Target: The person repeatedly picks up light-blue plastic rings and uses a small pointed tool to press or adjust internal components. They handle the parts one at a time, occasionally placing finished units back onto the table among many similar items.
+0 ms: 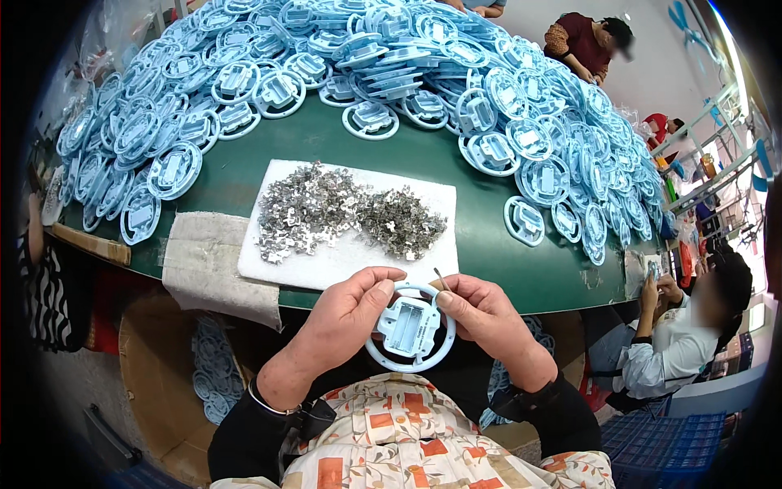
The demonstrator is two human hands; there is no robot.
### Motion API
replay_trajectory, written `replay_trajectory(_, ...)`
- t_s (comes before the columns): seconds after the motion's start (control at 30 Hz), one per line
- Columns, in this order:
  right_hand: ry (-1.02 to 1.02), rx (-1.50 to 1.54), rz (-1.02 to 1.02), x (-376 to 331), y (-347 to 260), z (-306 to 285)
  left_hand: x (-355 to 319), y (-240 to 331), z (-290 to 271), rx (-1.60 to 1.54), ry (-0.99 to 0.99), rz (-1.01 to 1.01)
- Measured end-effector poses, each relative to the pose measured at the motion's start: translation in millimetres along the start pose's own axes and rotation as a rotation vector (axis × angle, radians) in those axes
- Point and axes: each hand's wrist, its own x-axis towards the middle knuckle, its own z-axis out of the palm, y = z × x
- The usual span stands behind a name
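Head view showed one pale blue ring-shaped plastic part (410,328), with a rectangular housing in its middle, held just above the person's lap at the near edge of the green table (489,244). Two hands were on it. The left hand (346,314) gripped its left rim, thumb curled over the top and fingers closed beneath. The right hand (481,314) pinched its right rim with closed fingers and also held one thin metal pin (441,279) that stuck up between the fingertips.

Just beyond the hands lay one white foam pad (350,257) carrying two touching heaps of small silvery metal clips (346,212), too many and too small to count. One folded grey cloth (216,261) hung over the table edge just beside the pad on the left.

Farther back, a great pile of blue ring parts (366,65) curved around the pad from left to right, far too many to count; several lay singly near the pad, such as one at the right (524,220).

Three other people were visible: one in a dark red top (582,41) beyond the pile, one in a white shirt (676,346) seated at the right, and one small figure (664,126) farther off at the right. Nothing stood between the hands and the pad.
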Motion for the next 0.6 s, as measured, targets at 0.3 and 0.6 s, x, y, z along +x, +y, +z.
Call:
replay_trajectory(0.3, 0.064, -0.168, -0.135, -6.9, -5.6, 1.5, 6.0, -4.6, 12.5, 0.47, -0.089, 0.282)
replay_trajectory(0.6, 0.188, -0.347, -0.439, 3.8, 2.3, 17.8, 2.3, -10.2, 7.2, -0.547, -0.334, 0.017)
